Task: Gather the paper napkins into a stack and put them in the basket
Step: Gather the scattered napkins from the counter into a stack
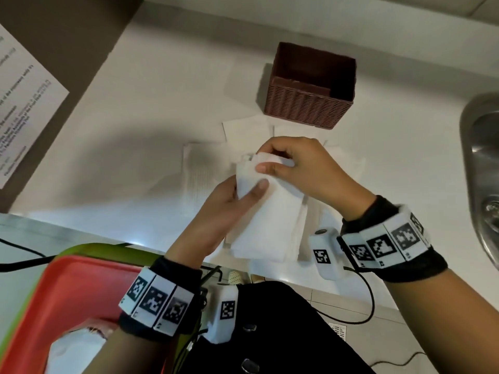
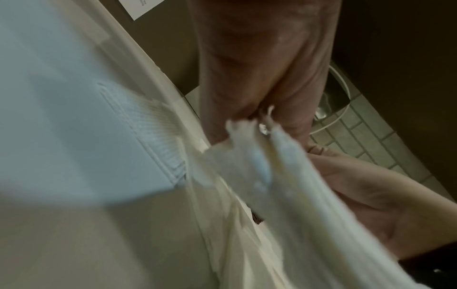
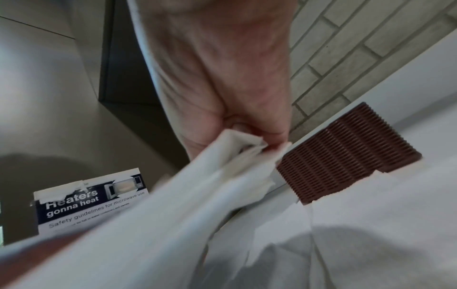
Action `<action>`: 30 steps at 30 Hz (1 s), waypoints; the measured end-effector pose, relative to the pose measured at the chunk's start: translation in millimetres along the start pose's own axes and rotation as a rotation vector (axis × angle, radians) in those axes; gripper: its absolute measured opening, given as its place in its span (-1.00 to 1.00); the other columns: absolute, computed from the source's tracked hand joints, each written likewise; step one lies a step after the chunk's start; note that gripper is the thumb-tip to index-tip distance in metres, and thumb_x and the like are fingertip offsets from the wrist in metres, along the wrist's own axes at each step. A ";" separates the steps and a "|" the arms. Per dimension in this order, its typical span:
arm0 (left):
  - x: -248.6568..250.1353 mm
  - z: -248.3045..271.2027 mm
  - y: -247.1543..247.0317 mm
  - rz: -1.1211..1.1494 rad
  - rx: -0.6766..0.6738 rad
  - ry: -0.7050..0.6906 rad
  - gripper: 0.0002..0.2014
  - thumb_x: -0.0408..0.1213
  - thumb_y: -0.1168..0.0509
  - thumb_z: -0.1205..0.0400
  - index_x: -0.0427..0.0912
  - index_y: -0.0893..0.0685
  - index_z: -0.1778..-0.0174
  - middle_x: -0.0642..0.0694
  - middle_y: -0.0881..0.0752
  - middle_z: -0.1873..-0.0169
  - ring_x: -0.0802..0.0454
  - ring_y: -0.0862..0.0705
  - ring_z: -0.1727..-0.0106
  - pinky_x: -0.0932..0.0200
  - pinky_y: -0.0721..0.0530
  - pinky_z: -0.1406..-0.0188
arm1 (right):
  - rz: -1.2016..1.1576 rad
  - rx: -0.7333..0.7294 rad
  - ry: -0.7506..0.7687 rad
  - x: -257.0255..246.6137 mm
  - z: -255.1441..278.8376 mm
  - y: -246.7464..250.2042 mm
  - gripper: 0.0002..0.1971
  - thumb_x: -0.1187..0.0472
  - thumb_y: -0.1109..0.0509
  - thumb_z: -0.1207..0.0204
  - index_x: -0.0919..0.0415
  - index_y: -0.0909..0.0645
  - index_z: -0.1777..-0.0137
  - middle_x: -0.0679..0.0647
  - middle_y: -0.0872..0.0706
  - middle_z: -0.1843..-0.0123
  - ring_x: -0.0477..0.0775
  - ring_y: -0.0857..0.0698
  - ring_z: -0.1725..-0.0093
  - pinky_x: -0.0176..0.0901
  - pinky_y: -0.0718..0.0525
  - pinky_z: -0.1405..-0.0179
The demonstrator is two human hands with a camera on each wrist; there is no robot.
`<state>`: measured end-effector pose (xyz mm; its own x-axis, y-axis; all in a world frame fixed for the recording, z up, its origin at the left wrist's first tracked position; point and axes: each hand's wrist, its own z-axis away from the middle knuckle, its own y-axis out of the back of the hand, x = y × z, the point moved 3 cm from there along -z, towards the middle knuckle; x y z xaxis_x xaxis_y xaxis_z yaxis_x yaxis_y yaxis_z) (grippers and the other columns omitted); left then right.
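Both hands work a stack [image 1: 266, 222] of white paper napkins held above the near edge of the counter [image 1: 151, 85]. The left hand [image 1: 216, 217] grips the stack from the 9 o'clock side, thumb laid across the top sheet and fingers curled beneath. The right hand [image 1: 305, 168] comes in from 3 o'clock, its fingers curled and pinching the far end of the stack at 12 o'clock; the right wrist view shows the pinched paper edges [image 3: 247, 148] bunched and uneven at the fingertips. The left wrist view is blurred, showing the stack [image 2: 284, 195] edge-on with the right hand [image 2: 371, 205] beyond it. Loose napkins [image 1: 201, 171] lie flat on the counter under and around the hands, at 9, 12 and 3 o'clock of the stack; the count cannot be told, white on white. The basket [image 1: 310, 103], brown with ribbed walls, stands upright at 12 o'clock of the hands, just past the loose napkins, and one napkin [image 1: 240, 82] lies at its 9 o'clock side. No napkin shows in the visible part of the basket interior. A steel sink [image 1: 483, 168] sits at 3 o'clock. A printed notice [image 1: 24, 109] hangs at 9 o'clock. A red tray [image 1: 67, 300] lies at 7 o'clock, below counter level.
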<state>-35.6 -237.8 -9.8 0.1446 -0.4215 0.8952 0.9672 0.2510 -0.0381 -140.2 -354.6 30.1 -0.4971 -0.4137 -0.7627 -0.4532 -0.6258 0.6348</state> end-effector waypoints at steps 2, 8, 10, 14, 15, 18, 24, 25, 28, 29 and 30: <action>-2.3 -2.2 5.5 -0.032 0.129 -0.022 -0.71 -0.03 -0.34 -0.65 -0.03 -0.69 -0.24 0.04 -0.84 -0.07 0.06 -0.81 -0.11 0.06 -0.77 -0.12 | -0.075 0.123 -0.061 2.0 2.3 0.3 -0.67 0.10 -0.46 -0.55 0.14 -0.64 -0.28 0.05 -0.74 -0.12 -0.03 -0.69 -0.13 -0.35 -0.59 -0.11; -3.4 -5.4 29.1 0.192 0.293 0.051 -0.70 -0.11 -0.24 -0.73 -0.12 -0.69 -0.31 -0.01 -0.83 -0.12 0.05 -0.80 -0.16 0.06 -0.71 -0.23 | -0.457 0.026 -0.428 21.4 35.2 1.3 -0.61 -0.08 -0.18 -0.68 0.10 -0.57 -0.36 0.00 -0.78 -0.19 -0.09 -0.73 -0.21 -0.04 -0.62 -0.39; -0.3 -7.2 27.4 0.226 0.276 0.040 -0.69 -0.12 -0.23 -0.74 -0.12 -0.67 -0.34 -0.03 -0.82 -0.16 0.03 -0.79 -0.19 0.01 -0.69 -0.27 | -0.458 -0.095 -0.405 18.1 41.6 -6.2 -0.58 -0.10 -0.16 -0.68 0.15 -0.65 -0.28 0.06 -0.80 -0.20 -0.02 -0.75 -0.23 -0.01 -0.62 -0.39; 9.5 -7.2 8.5 0.178 0.134 -0.049 -0.67 -0.21 -0.30 -0.70 -0.12 -0.61 -0.39 -0.05 -0.80 -0.21 0.04 -0.78 -0.21 0.09 -0.75 -0.17 | -0.442 -0.097 -0.363 5.9 41.5 -12.5 -0.59 -0.09 -0.22 -0.67 0.15 -0.64 -0.32 0.13 -0.78 -0.25 0.12 -0.74 -0.24 0.15 -0.62 -0.38; 11.0 -7.5 5.0 0.146 0.119 -0.072 -0.68 -0.23 -0.32 -0.68 -0.09 -0.61 -0.37 -0.04 -0.81 -0.19 0.07 -0.79 -0.20 0.13 -0.76 -0.13 | -0.442 -0.090 -0.357 1.1 41.2 -12.8 -0.61 -0.07 -0.20 -0.68 0.07 -0.61 -0.39 0.02 -0.76 -0.29 0.01 -0.73 -0.27 0.05 -0.62 -0.38; 14.4 -7.2 6.4 0.127 0.152 -0.106 -0.72 -0.26 -0.32 -0.68 -0.07 -0.64 -0.32 -0.03 -0.83 -0.13 0.08 -0.81 -0.14 0.18 -0.78 -0.03 | -0.394 -0.129 -0.337 -8.7 43.7 -11.7 -0.61 -0.08 -0.17 -0.68 -0.04 -0.53 -0.45 -0.14 -0.70 -0.33 -0.15 -0.66 -0.29 -0.23 -0.59 -0.35; 5.0 3.5 56.7 0.083 0.405 -0.136 -0.72 -0.16 -0.26 -0.72 -0.09 -0.64 -0.34 0.11 -0.83 -0.06 0.37 -0.80 0.04 0.45 -0.72 0.19 | 0.062 0.024 -0.419 45.6 48.4 20.8 -0.64 -0.02 -0.19 -0.69 0.19 -0.66 -0.25 0.00 -0.77 -0.14 0.08 -0.72 -0.15 -0.15 -0.58 -0.16; 2.3 5.6 65.2 0.081 0.431 -0.129 -0.70 -0.15 -0.25 -0.72 -0.10 -0.63 -0.35 0.11 -0.82 -0.05 0.39 -0.79 0.09 0.45 -0.70 0.23 | 0.181 0.126 -0.440 60.6 45.8 28.9 -0.67 0.05 -0.23 -0.68 0.17 -0.61 -0.33 0.02 -0.73 -0.18 0.12 -0.71 -0.18 -0.14 -0.56 -0.13; -3.3 10.4 79.0 0.024 0.469 -0.107 -0.74 -0.13 -0.25 -0.72 -0.05 -0.64 -0.31 0.19 -0.82 0.04 0.47 -0.77 0.13 0.46 -0.67 0.20 | 0.472 0.201 -0.450 90.8 29.1 35.4 -0.48 0.00 -0.33 -0.60 0.14 -0.43 -0.52 0.26 -0.60 -0.34 0.36 -0.60 -0.31 0.10 -0.55 -0.26; -4.5 10.6 80.1 0.010 0.471 -0.104 -0.74 -0.12 -0.26 -0.71 -0.03 -0.64 -0.30 0.22 -0.83 0.07 0.46 -0.77 0.09 0.41 -0.66 0.12 | 0.537 0.175 -0.425 93.9 20.3 34.0 -0.42 -0.05 -0.36 -0.57 0.07 -0.38 -0.56 0.23 -0.53 -0.43 0.37 -0.53 -0.37 0.16 -0.51 -0.30; -5.6 10.1 80.1 -0.001 0.467 -0.096 -0.73 -0.12 -0.27 -0.71 -0.02 -0.65 -0.31 0.22 -0.84 0.04 0.41 -0.77 0.03 0.32 -0.66 0.03 | 0.571 0.128 -0.373 92.6 10.8 32.0 -0.39 -0.06 -0.38 -0.56 -0.03 -0.33 -0.59 0.15 -0.46 -0.50 0.34 -0.45 -0.43 0.18 -0.45 -0.33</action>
<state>39.0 -206.5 -13.4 0.1026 -0.3446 0.9331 0.7669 0.6249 0.1464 -208.7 -405.8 -18.9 -0.8946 -0.3858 -0.2254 -0.1167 -0.2852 0.9513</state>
